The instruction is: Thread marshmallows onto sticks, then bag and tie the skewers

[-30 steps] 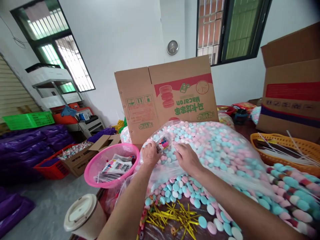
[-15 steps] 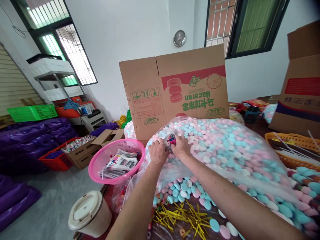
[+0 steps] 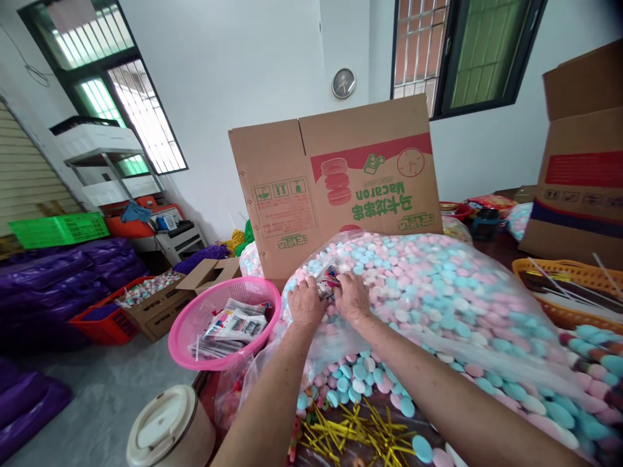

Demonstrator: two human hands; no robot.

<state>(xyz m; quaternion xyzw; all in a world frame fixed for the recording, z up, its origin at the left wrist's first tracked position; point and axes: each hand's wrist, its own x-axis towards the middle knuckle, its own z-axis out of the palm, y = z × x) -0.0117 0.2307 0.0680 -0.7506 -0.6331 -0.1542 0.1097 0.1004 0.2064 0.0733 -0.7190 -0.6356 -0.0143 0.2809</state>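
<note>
Between my two hands is a small printed plastic packet point(image 3: 328, 280), clear in part with red and blue print. My left hand point(image 3: 306, 302) grips its left side, fingers curled. Opposite it, my right hand point(image 3: 352, 297) pinches the right side. Both hands are over a big clear bag of pink, blue and white candies point(image 3: 428, 279); whether they rest on it I cannot tell. Left of my hands, a pink plastic basket point(image 3: 176, 337) holds a pile of flat printed packets point(image 3: 236, 324). Gold twist ties point(image 3: 355, 431) lie scattered nearer to me, beside loose candies point(image 3: 357, 371).
Behind the bag stands a large cardboard box point(image 3: 277, 188) with upside-down print. A lidded beige bin point(image 3: 170, 428) is at lower left. To the right are an orange basket point(image 3: 564, 267) with sticks and another open box point(image 3: 579, 214). Purple sacks point(image 3: 63, 279) are stacked at far left.
The packet has tilted a little between my hands, with its red part less exposed. Both hands keep hold of it. The whole view has shifted slightly.
</note>
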